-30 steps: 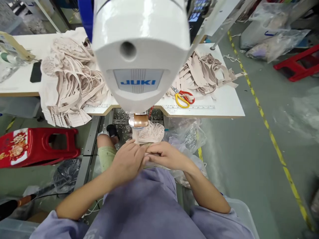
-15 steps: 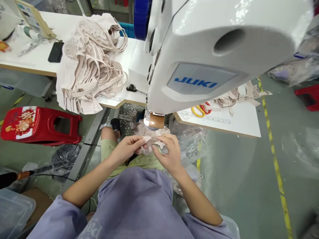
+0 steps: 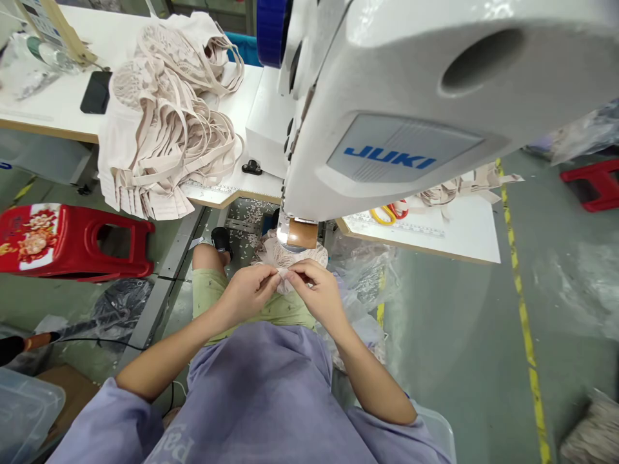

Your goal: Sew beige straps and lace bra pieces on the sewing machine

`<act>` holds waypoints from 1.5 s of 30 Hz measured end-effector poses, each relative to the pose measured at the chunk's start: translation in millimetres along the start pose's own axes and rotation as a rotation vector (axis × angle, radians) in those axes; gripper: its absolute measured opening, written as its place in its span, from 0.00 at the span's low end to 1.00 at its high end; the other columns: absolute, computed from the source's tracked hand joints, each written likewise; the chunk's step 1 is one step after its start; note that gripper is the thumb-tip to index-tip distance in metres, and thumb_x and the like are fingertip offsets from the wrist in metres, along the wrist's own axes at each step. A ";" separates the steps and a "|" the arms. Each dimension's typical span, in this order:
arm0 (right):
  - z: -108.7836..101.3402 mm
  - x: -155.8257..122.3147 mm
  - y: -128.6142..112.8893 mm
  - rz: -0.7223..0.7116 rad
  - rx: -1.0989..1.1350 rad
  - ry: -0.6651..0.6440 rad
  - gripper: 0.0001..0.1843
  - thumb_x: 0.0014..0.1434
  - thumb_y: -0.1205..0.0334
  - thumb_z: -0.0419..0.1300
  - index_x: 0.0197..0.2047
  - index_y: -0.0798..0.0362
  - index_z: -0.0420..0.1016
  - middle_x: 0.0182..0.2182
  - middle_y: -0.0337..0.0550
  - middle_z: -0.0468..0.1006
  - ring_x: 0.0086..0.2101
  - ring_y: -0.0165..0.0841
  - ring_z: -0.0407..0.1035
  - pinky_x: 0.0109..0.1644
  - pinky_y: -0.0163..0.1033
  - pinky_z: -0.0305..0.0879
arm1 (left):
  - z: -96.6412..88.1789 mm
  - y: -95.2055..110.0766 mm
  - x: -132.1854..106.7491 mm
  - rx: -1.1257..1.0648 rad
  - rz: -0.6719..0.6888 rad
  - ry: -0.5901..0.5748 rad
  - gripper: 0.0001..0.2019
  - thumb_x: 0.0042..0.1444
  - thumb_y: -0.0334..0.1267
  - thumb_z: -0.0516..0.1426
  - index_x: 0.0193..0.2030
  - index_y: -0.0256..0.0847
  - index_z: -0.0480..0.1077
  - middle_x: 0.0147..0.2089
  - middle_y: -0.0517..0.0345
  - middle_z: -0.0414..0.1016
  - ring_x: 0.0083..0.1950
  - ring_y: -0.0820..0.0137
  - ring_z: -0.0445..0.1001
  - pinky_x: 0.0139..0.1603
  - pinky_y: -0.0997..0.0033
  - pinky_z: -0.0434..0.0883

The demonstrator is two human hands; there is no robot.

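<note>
My left hand pinches the edge of a pale beige lace garment piece between thumb and fingers. Close beside it, my right hand is also closed on the same lace piece, the two sets of fingertips almost meeting. The lace lies above my lap, just in front of the sewing head of a white JUKI sewing machine. More of the lace bunches up behind my fingers, under the machine's brown-covered front. Which part of the garment is pinched is too small to make out.
A heap of beige garments with straps lies on the white table to the left, near a black phone. Yellow- and red-handled scissors rest right of the machine by beige strips. A red stool stands at left.
My right hand has come in leftward, its fingers closing on the lace beside my left hand. The left hand keeps its pinch. The view has shifted slightly.
</note>
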State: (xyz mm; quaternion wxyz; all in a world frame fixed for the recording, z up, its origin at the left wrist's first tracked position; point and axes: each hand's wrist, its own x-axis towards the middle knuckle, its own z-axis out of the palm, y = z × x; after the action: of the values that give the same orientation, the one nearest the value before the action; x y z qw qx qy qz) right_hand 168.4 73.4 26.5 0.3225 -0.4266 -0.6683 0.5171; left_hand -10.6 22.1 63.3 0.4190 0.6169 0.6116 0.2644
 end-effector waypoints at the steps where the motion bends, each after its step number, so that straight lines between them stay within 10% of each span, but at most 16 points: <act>1: -0.4 2.6 2.6 0.093 0.107 -0.036 0.10 0.60 0.54 0.63 0.33 0.50 0.79 0.30 0.41 0.76 0.30 0.31 0.68 0.34 0.37 0.64 | 0.4 -0.5 0.1 0.035 0.018 -0.007 0.17 0.68 0.42 0.49 0.28 0.39 0.65 0.25 0.63 0.63 0.28 0.73 0.61 0.31 0.72 0.56; 7: 6.7 12.5 19.3 0.555 0.708 -0.219 0.14 0.46 0.51 0.68 0.24 0.52 0.73 0.16 0.30 0.59 0.19 0.25 0.53 0.26 0.34 0.57 | -1.1 -3.0 4.1 0.083 0.102 -0.071 0.15 0.66 0.40 0.50 0.27 0.39 0.65 0.25 0.64 0.63 0.28 0.74 0.59 0.31 0.72 0.55; 12: 9.2 3.5 13.7 0.031 0.107 0.011 0.11 0.59 0.51 0.63 0.36 0.49 0.81 0.33 0.44 0.79 0.33 0.34 0.72 0.37 0.39 0.69 | -3.1 -4.6 7.3 -0.186 -0.086 -0.028 0.17 0.66 0.46 0.50 0.30 0.39 0.68 0.27 0.62 0.67 0.29 0.73 0.62 0.31 0.73 0.58; 18: 9.4 -4.7 20.9 -0.319 -0.548 -0.061 0.14 0.68 0.58 0.55 0.49 0.41 0.81 0.41 0.42 0.83 0.39 0.34 0.76 0.45 0.38 0.70 | 9.2 -18.7 17.3 -0.511 -0.330 -0.014 0.24 0.63 0.57 0.52 0.25 0.39 0.64 0.24 0.61 0.66 0.26 0.74 0.62 0.29 0.74 0.60; 21: -25.6 12.8 35.2 -0.362 -0.569 -0.085 0.14 0.68 0.57 0.54 0.48 0.43 0.80 0.44 0.42 0.82 0.43 0.33 0.75 0.46 0.37 0.70 | 11.0 -28.6 22.2 -0.576 -0.364 -0.075 0.24 0.57 0.59 0.58 0.26 0.39 0.64 0.24 0.63 0.63 0.25 0.75 0.59 0.27 0.75 0.57; 25: -119.1 67.9 49.8 -0.065 -0.835 0.320 0.22 0.70 0.62 0.43 0.56 0.55 0.74 0.52 0.54 0.77 0.53 0.40 0.69 0.57 0.44 0.64 | 5.7 -30.9 21.0 -0.602 -0.347 -0.070 0.25 0.55 0.62 0.59 0.27 0.39 0.65 0.26 0.63 0.62 0.26 0.75 0.57 0.27 0.76 0.56; 29: -184.6 123.8 50.3 0.196 -1.194 0.227 0.24 0.68 0.63 0.47 0.63 0.64 0.64 0.54 0.64 0.73 0.52 0.47 0.67 0.54 0.45 0.60 | 4.8 -22.1 19.8 -0.600 -0.332 -0.047 0.26 0.52 0.64 0.59 0.26 0.39 0.65 0.26 0.63 0.62 0.26 0.75 0.57 0.27 0.75 0.56; 45: -216.9 141.0 29.9 0.200 -1.362 0.025 0.18 0.71 0.56 0.45 0.56 0.57 0.64 0.47 0.56 0.77 0.42 0.39 0.72 0.35 0.37 0.53 | 2.8 -12.8 24.1 -0.645 -0.403 0.041 0.28 0.41 0.65 0.65 0.25 0.38 0.66 0.24 0.63 0.64 0.24 0.77 0.56 0.24 0.77 0.56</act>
State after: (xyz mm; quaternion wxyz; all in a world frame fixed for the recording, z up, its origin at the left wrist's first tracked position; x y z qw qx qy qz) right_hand 304.3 294.0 52.0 -0.0590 -0.5997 -0.7980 0.0042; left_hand -12.4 43.8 46.7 0.6228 0.3151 0.6143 0.3681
